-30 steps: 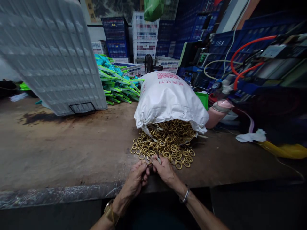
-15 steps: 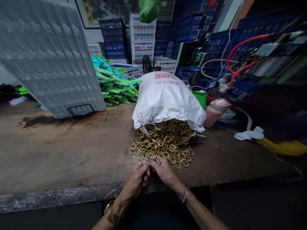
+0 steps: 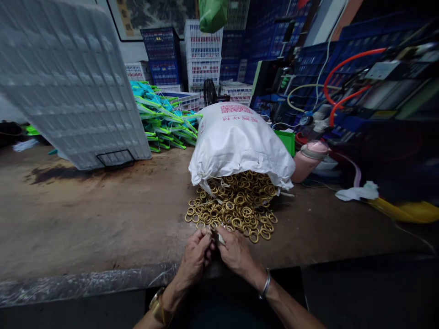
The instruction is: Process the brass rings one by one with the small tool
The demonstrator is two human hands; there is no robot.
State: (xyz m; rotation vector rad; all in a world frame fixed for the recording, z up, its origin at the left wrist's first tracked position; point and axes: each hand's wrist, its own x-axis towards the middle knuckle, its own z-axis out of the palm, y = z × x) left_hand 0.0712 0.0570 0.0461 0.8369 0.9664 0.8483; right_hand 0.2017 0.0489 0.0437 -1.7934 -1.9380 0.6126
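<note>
My left hand (image 3: 198,252) is closed in a pinch at the table's front edge; what sits between its fingertips is too small and dark to make out. Facing it, almost touching, my right hand (image 3: 236,252) is wrapped round a small tool with a pale, flat, blade-like part (image 3: 221,238). Just beyond both hands lies a loose pile of brass-coloured rings (image 3: 236,212). The rings spill from the open mouth of a white woven sack (image 3: 236,141) with red print, lying on its side.
The brown wooden table (image 3: 103,214) holds a tall ribbed translucent panel (image 3: 75,87) at left and green-and-blue plastic pieces (image 3: 164,119) behind. A pink bottle (image 3: 310,160) stands right of the sack, near orange air hoses (image 3: 329,87). Stacked crates (image 3: 202,50) fill the back.
My right hand has turned slightly, so the tool shows its pale flat side rather than a thin edge. My left hand keeps its pinch in nearly the same place.
</note>
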